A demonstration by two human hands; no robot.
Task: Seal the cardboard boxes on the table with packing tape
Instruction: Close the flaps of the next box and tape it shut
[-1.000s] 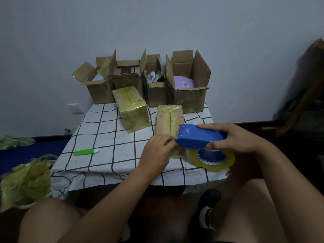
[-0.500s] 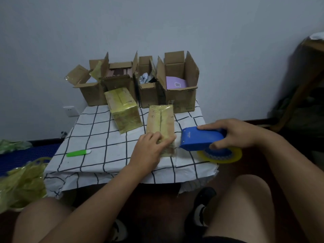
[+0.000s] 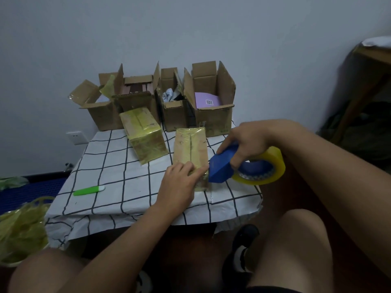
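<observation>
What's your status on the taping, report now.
Left hand pressing down on the taped box. Right hand grips the blue tape dispenser at the box's near end. Four open boxes wait behind. Nothing in the way.

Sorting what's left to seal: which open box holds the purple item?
The rightmost open box, the largest of the four; a purple item with a QR code shows inside.

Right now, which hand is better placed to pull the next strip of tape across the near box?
The right hand: it already grips the dispenser at the box end. The left hand rests on the box, steadying it.
</observation>
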